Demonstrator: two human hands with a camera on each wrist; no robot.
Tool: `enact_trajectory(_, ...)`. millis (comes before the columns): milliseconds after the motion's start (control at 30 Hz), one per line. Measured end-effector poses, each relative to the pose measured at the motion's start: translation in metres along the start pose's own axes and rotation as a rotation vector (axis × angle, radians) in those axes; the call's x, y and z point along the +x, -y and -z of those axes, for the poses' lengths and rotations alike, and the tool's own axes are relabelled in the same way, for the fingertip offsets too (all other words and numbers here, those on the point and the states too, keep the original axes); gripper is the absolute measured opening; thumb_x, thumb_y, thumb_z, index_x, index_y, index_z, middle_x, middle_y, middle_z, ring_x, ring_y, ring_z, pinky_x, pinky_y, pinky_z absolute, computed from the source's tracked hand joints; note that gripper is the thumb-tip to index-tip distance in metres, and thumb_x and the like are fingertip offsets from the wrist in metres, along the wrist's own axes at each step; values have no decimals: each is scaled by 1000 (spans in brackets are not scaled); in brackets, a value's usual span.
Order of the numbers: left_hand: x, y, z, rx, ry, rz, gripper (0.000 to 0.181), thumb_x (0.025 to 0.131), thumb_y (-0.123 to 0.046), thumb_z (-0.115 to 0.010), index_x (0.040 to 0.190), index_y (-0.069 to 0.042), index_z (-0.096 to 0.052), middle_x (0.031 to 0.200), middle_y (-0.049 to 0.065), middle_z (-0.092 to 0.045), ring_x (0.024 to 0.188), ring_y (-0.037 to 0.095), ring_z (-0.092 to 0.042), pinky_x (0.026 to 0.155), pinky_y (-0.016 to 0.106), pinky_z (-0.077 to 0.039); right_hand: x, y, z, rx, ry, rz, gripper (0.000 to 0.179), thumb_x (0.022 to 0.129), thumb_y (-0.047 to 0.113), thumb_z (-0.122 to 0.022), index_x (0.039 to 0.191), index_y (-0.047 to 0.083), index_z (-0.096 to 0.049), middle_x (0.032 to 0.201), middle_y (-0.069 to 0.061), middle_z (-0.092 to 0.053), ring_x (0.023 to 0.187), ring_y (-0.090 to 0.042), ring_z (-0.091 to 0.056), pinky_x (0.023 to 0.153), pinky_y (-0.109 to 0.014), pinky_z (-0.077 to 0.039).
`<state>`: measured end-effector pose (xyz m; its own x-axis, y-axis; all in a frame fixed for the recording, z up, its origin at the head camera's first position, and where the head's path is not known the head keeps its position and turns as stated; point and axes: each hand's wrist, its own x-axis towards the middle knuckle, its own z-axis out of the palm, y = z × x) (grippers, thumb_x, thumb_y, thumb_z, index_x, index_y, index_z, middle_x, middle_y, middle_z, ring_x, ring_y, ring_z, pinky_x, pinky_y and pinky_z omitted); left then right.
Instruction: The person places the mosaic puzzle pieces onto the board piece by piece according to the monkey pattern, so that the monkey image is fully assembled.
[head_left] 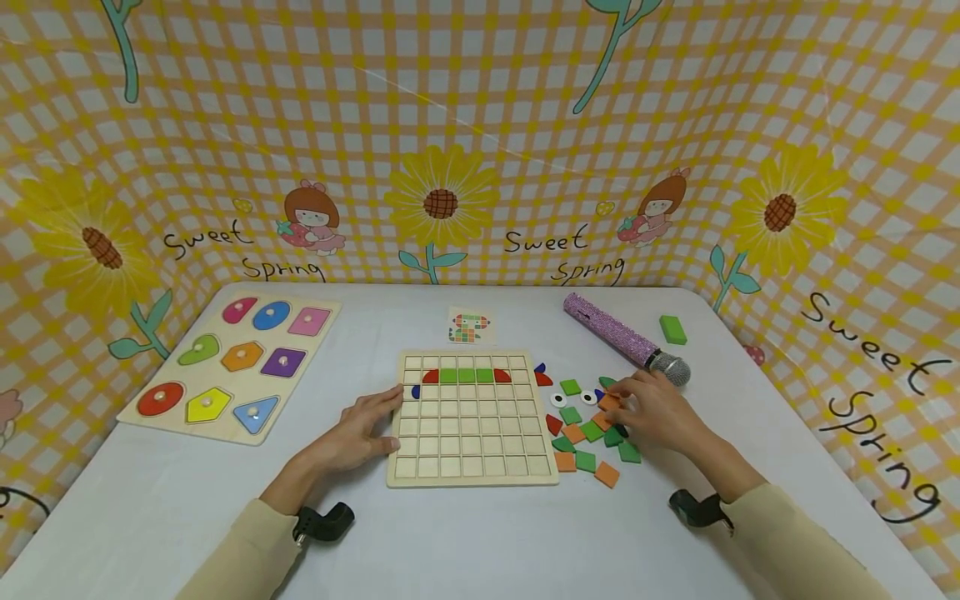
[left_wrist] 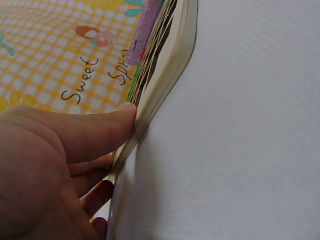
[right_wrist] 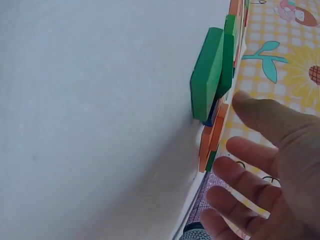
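Note:
A wooden grid board (head_left: pixel 468 446) lies in the middle of the table. On it, three green squares (head_left: pixel 467 376) stand in a row between two rounded red pieces (head_left: pixel 431 377), and a blue piece (head_left: pixel 416 392) sits below at the left. My left hand (head_left: pixel 360 429) touches the board's left edge with fingertips and thumb; the left wrist view shows the thumb against its side. My right hand (head_left: pixel 656 412) hovers over loose tiles at the right, fingertips close to an orange square (head_left: pixel 610 402). Its fingers are spread and bent slightly in the right wrist view, holding nothing. Nearest that camera is a green tile (right_wrist: pixel 207 75).
Behind the board lies a pattern card (head_left: pixel 471 326). A glittery microphone (head_left: pixel 615 332) and a green block (head_left: pixel 672 329) are at the back right. To the left rests a knobbed shape puzzle (head_left: pixel 247 392). Two eye discs (head_left: pixel 558 400) lie among the tiles.

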<state>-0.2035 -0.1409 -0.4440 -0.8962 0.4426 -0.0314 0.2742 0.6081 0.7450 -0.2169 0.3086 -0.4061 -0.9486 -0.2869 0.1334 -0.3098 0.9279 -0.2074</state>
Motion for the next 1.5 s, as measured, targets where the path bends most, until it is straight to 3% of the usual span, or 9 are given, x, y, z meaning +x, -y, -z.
enact_trajectory(300,0,-1,0,-2,1,5,67,86,-10,-64,145,-2,-33,159,5,-20,144,33,-15,112,60,-11,1,-5,0,-10,-7,12,37,78,30,-74,103,4,-71,91,-10,-65,87,-27,-50,71,-35,-40)
enact_trajectory(633,-1,-1,1,4,-2,3,67,86,-11,-64,145,-2,-33,159,5,-20,144,33,-16,112,60,-12,4,-9,-4,-24,-15,12,35,80,30,-73,101,3,-71,90,-10,-65,88,-28,-52,75,-39,-41)
enact_trajectory(900,0,-1,1,-1,1,17,69,86,-11,-65,146,-4,-32,159,4,-20,145,32,-15,113,59,-12,3,-6,-2,40,-31,-2,24,82,21,-71,99,5,-71,96,-12,-65,95,-32,-52,81,-46,-43)
enact_trajectory(1200,2,-2,1,5,-3,33,69,85,-11,-65,146,-5,-33,159,3,-20,145,31,-15,113,58,-12,17,36,6,97,-30,31,24,83,20,-70,104,8,-70,102,-10,-65,96,-26,-49,78,-39,-42)
enact_trajectory(1500,1,0,-1,-5,-5,26,68,85,-11,-65,145,-5,-34,159,4,-21,144,32,-16,113,59,-11,42,90,-2,162,-39,188,25,84,20,-70,106,9,-69,102,-8,-64,96,-23,-49,82,-40,-45)
